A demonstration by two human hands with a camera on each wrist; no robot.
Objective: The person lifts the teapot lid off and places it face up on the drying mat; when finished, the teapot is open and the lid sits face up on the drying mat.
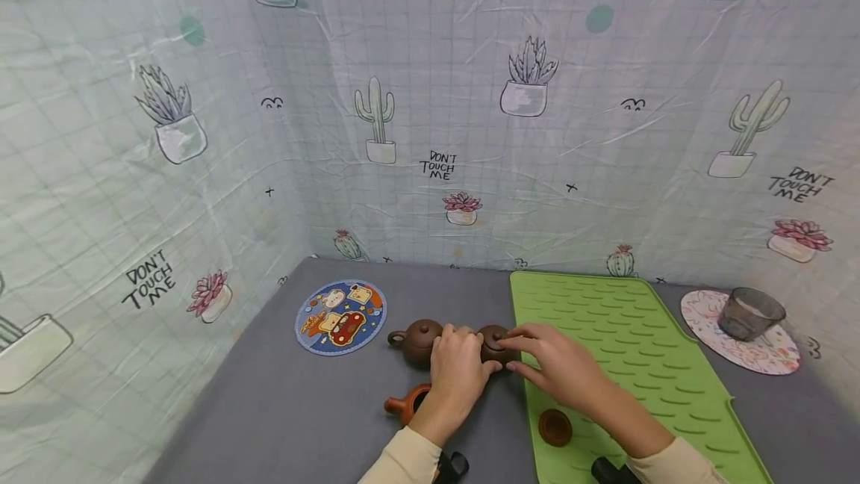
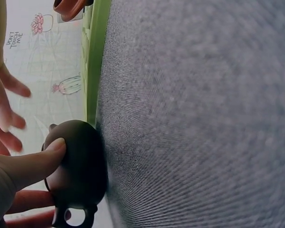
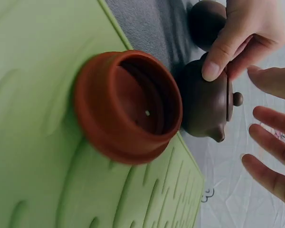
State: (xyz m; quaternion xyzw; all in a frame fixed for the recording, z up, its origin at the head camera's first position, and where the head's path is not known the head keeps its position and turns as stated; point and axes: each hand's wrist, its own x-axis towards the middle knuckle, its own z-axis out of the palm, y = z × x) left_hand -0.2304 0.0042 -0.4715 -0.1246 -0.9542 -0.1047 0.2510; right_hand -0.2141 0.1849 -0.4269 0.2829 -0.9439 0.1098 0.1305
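Note:
A dark brown clay teapot [image 1: 496, 335] with its knobbed lid on stands at the left edge of the green mat. My left hand [image 1: 460, 373] grips its body, the thumb [image 2: 57, 146] pressed against the side. Over the teapot's spout side hovers my right hand [image 1: 563, 366], fingers spread; the right wrist view shows them apart from the lid knob [image 3: 238, 99]. Left of that hand-held pot sits a second dark brown teapot [image 1: 418, 348]. Partly behind my left wrist is a reddish-orange teapot [image 1: 402, 405], its top uncovered.
On the green ridged mat [image 1: 605, 320] lies a reddish clay lid [image 3: 102, 107], hollow side up. A round blue cartoon mat [image 1: 316, 338] is at the back left. At the right, a grey translucent cup [image 1: 742, 318] stands on a pink-patterned round mat [image 1: 773, 358]. Patterned cloth walls surround the table.

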